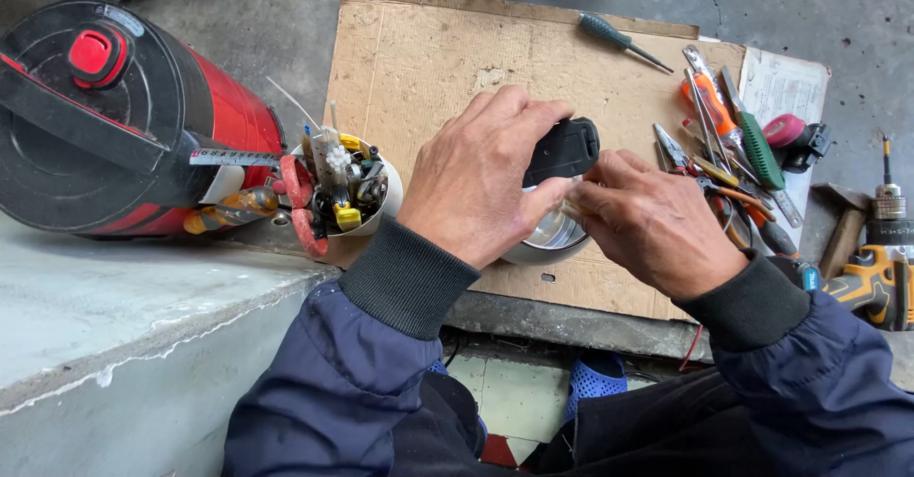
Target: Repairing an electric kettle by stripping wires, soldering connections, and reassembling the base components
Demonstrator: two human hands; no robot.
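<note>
My left hand (481, 177) grips a black plastic handle part (564, 149) that sits on a shiny metal cylindrical body (550, 236), over the cardboard sheet (428, 58). My right hand (652, 220) is beside it, with its fingertips pinched together where the handle meets the metal. What those fingertips hold is hidden. Both sleeves are dark blue with black cuffs.
A red and black appliance (114, 115) lies at the left. A white cup (347, 187) of small tools stands next to it. Screwdrivers and pliers (728, 144) lie at the right of the cardboard, a green screwdriver (619, 39) at the top, a cordless drill (881, 268) at the far right.
</note>
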